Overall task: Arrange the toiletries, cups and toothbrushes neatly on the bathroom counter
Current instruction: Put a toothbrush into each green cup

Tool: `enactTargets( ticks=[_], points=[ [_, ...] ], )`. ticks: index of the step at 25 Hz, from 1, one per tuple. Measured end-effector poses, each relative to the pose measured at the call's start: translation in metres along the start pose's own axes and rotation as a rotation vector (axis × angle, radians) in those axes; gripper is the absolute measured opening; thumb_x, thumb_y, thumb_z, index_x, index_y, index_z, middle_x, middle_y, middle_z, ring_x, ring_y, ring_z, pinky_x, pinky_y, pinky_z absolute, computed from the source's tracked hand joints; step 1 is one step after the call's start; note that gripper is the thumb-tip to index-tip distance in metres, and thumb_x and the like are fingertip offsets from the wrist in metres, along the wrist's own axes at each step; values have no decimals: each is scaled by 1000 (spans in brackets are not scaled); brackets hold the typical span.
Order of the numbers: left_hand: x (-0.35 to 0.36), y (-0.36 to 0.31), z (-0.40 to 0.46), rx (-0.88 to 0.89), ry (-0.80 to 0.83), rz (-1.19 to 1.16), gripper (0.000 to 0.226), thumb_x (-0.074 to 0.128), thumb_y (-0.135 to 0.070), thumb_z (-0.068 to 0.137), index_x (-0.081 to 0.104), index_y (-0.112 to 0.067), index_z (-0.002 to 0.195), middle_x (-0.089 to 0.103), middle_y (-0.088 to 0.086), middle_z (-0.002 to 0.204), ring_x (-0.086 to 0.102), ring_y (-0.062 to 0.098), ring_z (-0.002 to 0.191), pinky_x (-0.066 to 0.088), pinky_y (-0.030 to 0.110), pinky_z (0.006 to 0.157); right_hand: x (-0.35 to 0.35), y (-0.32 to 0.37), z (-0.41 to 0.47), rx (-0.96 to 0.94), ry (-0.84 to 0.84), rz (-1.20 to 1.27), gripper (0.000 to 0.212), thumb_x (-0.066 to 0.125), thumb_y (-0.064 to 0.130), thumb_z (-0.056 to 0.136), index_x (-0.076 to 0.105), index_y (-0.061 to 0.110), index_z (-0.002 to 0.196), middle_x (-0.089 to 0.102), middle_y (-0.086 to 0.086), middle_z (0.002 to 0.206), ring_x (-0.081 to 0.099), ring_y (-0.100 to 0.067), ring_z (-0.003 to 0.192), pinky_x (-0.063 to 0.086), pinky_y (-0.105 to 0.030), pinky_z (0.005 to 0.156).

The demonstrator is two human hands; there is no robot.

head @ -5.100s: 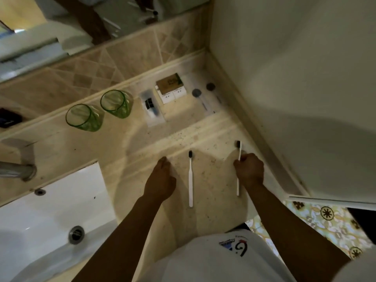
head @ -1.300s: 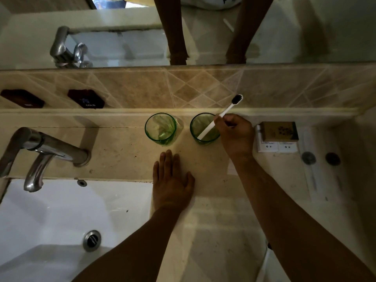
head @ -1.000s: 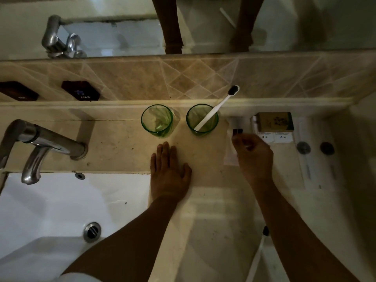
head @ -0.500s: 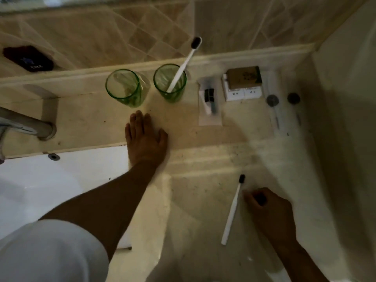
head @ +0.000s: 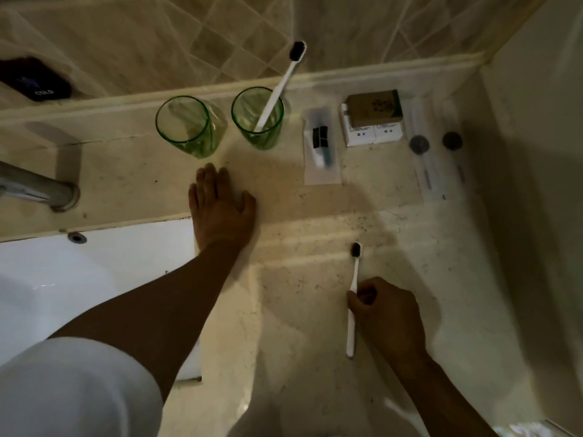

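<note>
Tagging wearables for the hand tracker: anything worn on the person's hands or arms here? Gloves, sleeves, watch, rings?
Both are bare. The left hand and the right hand wear no gloves, and no watch, band or ring shows on either. Both forearms are uncovered as far as the frame shows. The only clothing is a white fabric garment at lower left; no marking on it shows.

Right hand (head: 386,313) around counter toothbrush (head: 354,288)
</note>
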State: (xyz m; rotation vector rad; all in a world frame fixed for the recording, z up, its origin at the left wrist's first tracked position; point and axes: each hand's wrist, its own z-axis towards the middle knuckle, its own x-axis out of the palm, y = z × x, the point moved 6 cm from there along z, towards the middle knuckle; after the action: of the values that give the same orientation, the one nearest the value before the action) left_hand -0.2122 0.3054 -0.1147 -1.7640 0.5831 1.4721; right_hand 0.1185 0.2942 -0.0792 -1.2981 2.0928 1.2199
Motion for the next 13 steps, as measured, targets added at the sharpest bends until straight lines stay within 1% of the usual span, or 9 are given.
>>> enactTargets(
  ticks=[2,4,6,7,9,11,13],
  points=[
    [0,-1,-1,-1,4,-6,73,35,-51,96,23,-10,156,14,12,166,6,24,154,4,43,126,1,21,11,-50,28,71,9,74,35,84,69,29,88,68,15,75,66,0,66,60,-28,66],
    [-1,-1,-1,-1,4,-9,74,34,-52,96,24,-10,155,14,12,166,6,25,154,3,43,126,1,56,25,-154,61,120,8,74,30,85,68,28,91,68,15,77,65,0,67,57,-22,66],
    [-1,-1,1,-4,1,-7,74,34,-53,95,24,-10,155,15,12,166,6,25,154,4,43,126,-1,99,39,-262,89,167,11,72,28,86,66,31,95,66,16,79,64,2,68,50,-13,64],
    [-1,-1,1,-9,3,-13,75,34,-53,94,24,-11,155,16,11,166,6,25,154,4,43,126,-3,121,46,-310,99,207,11,71,28,87,65,32,95,66,16,80,64,3,71,47,-10,63],
    [-3,0,1,-23,4,-26,76,33,-53,93,24,-12,156,16,11,166,4,24,154,4,44,126,-10,168,60,-419,78,265,7,70,29,87,67,30,94,67,15,80,63,5,74,45,-8,65],
    [-2,-3,2,-10,14,-15,77,31,-53,92,24,-11,156,16,12,166,4,25,155,5,45,125,-20,209,72,-500,18,337,4,69,29,88,65,27,88,67,14,75,64,3,68,44,-7,61],
    [-1,-2,2,-3,13,-12,79,31,-54,90,24,-10,156,16,12,166,5,26,155,6,45,125,-28,246,83,-539,-46,479,8,69,27,89,65,22,84,69,8,69,66,-4,60,47,-13,56]
  ],
)
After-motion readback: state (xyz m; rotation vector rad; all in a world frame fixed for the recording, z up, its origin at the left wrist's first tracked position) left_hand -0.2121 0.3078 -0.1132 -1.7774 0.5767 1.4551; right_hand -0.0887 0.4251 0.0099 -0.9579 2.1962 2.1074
